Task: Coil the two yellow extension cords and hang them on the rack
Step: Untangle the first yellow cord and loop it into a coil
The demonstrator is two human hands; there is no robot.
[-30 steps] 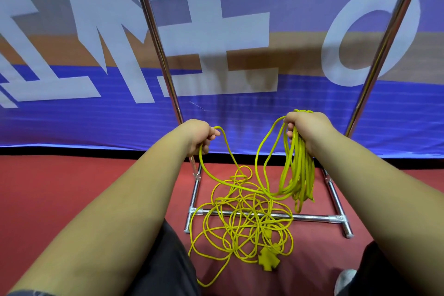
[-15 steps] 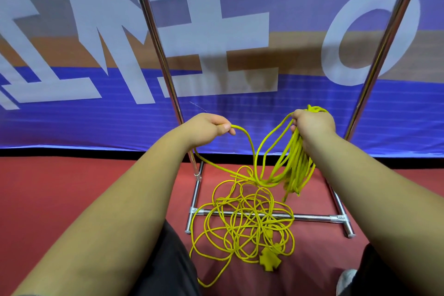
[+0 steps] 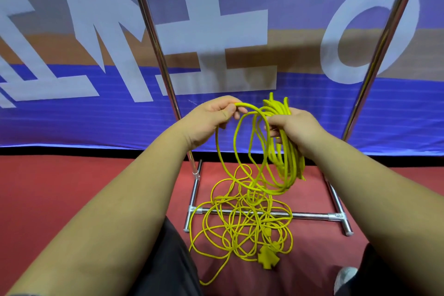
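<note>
My right hand (image 3: 292, 125) grips a bundle of yellow cord loops (image 3: 286, 158) that hang down from it. My left hand (image 3: 213, 115) pinches a fresh length of the same yellow cord (image 3: 247, 106) and holds it close to the bundle. From the loops the cord runs down into a loose tangled pile (image 3: 242, 223) on the red floor, lying over the rack's bottom crossbar. A yellow multi-outlet plug end (image 3: 265, 257) rests at the pile's front. The chrome rack (image 3: 153, 38) stands right in front of me; its top bar is out of view.
The rack's right upright (image 3: 382, 38) and its base crossbar (image 3: 312, 215) frame the pile. Behind it hangs a blue, white and brown banner (image 3: 72, 115). The floor is red carpet (image 3: 60, 187). My dark-trousered knees sit at the bottom, with a shoe tip (image 3: 344, 276) at lower right.
My left hand has risen and swung right with a length of cord, closing on my right hand. The hanging bundle has gained a loop and the pile's cord is pulled up.
</note>
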